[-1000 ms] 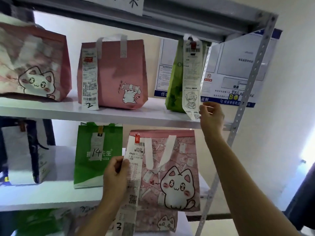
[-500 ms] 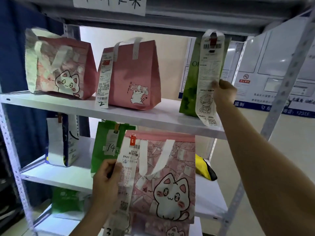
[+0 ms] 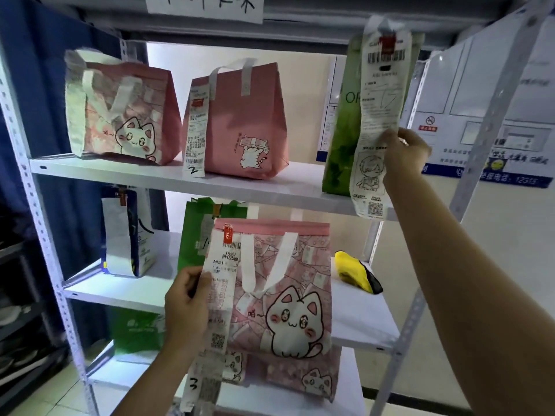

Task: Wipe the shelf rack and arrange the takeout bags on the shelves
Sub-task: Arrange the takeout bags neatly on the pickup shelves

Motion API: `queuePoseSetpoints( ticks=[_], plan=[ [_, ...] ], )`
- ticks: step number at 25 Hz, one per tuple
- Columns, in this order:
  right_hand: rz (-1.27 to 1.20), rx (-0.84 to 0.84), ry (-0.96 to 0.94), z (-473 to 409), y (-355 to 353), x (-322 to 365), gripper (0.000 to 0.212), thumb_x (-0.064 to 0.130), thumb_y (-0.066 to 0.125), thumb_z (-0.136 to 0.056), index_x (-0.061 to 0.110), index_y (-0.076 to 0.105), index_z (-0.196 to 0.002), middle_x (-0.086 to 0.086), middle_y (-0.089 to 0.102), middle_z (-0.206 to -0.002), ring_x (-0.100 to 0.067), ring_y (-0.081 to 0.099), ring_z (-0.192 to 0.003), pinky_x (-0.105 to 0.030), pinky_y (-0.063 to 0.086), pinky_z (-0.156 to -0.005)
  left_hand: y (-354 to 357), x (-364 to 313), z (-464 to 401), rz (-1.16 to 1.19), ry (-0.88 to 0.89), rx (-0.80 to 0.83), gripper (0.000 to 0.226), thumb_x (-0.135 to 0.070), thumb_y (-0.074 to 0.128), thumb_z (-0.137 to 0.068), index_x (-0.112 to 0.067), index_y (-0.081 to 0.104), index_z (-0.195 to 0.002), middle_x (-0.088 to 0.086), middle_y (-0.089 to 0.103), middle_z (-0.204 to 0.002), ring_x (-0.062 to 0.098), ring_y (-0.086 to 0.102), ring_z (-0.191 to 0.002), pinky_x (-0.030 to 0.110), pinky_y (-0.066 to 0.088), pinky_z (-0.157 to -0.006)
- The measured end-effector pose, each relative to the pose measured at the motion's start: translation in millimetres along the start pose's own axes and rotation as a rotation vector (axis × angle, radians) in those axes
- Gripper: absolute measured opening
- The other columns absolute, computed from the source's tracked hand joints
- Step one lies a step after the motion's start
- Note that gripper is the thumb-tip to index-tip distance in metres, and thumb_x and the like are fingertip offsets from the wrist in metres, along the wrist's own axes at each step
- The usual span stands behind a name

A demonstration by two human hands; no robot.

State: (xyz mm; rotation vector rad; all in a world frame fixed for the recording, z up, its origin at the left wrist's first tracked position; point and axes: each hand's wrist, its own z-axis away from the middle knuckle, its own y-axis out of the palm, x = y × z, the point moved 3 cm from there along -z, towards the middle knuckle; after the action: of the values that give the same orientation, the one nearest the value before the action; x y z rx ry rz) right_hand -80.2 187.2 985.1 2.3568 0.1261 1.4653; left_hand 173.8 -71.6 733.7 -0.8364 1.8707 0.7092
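Higher now, the right hand (image 3: 404, 151) is pinching the green bag's receipt (image 3: 377, 115), while the left hand (image 3: 187, 304) is gripping the cat bag's receipt (image 3: 217, 283). Tugging either strip risks tearing it or toppling its bag.

Hidden and cut off

Green bag (image 3: 192, 235) mostly behind pink cat bag (image 3: 288, 292); paper sign (image 3: 204, 7) cropped at top; receipt (image 3: 210, 313) print too blurred to read.

a pale cream wall (image 3: 300, 85) stands behind, with white notice boards (image 3: 480, 94) edged in blue at the right. a dark blue curtain (image 3: 60, 31) hangs at the left. pale floor tiles (image 3: 60, 394) show at the lower left, under even, bright light.
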Motion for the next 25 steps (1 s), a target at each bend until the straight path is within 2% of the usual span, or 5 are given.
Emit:
queuePoseSetpoints(
  ticks=[6, 11, 17, 22, 25],
  plan=[
    [0.011, -0.009, 0.024, 63.9, -29.6, 38.4, 0.009, 0.026, 0.071, -0.093, 0.023, 0.072, -0.101, 0.007, 0.074, -0.095, -0.008, 0.074, -0.077, -0.022, 0.060, -0.059, -37.2, 2.8, 6.9, 0.017, -0.022, 0.028, 0.007, -0.025, 0.057, -0.099, -0.027, 0.061, -0.093, -0.006, 0.071, -0.094, -0.003, 0.070, -0.080, 0.012, 0.055, -0.059],
    [0.099, -0.011, -0.022, 133.6, -54.9, 45.0, 0.009, 0.024, 0.071, -0.092, 0.028, 0.073, -0.084, 0.014, 0.075, -0.079, -0.004, 0.074, -0.074, -0.025, 0.061, -0.069, -77.9, 10.7, 9.4, 0.008, -0.048, 0.053, 0.008, -0.024, 0.056, -0.101, -0.020, 0.061, -0.098, -0.008, 0.070, -0.096, 0.003, 0.069, -0.085, 0.011, 0.054, -0.060],
    [0.156, -0.081, 0.057, 208.9, -105.2, -2.8, 0.013, 0.021, 0.070, -0.093, 0.029, 0.071, -0.082, 0.021, 0.073, -0.066, 0.002, 0.069, -0.059, -0.016, 0.054, -0.051, -118.3, 32.3, 29.9, 0.006, -0.100, 0.096, 0.008, -0.025, 0.058, -0.100, -0.023, 0.062, -0.094, -0.006, 0.073, -0.091, -0.002, 0.070, -0.076, 0.013, 0.052, -0.055],
    [0.271, -0.134, 0.199, 247.1, -148.8, -67.4, 0.015, 0.026, 0.067, -0.096, 0.016, 0.072, -0.106, 0.004, 0.075, -0.091, -0.012, 0.069, -0.071, -0.019, 0.052, -0.050, -137.4, 39.8, 38.2, -0.043, -0.099, 0.125, 0.013, -0.031, 0.057, -0.100, -0.018, 0.061, -0.099, -0.011, 0.071, -0.091, -0.006, 0.068, -0.078, 0.013, 0.051, -0.058],
    [0.342, -0.139, 0.282, 264.6, -161.8, -108.1, 0.012, 0.032, 0.064, -0.097, 0.026, 0.073, -0.101, 0.007, 0.073, -0.092, -0.011, 0.069, -0.074, -0.016, 0.050, -0.044, -141.3, 38.2, 39.5, -0.056, -0.089, 0.099, 0.013, -0.032, 0.057, -0.100, -0.020, 0.061, -0.099, -0.014, 0.070, -0.091, -0.005, 0.069, -0.079, 0.015, 0.051, -0.059]
  ],
)
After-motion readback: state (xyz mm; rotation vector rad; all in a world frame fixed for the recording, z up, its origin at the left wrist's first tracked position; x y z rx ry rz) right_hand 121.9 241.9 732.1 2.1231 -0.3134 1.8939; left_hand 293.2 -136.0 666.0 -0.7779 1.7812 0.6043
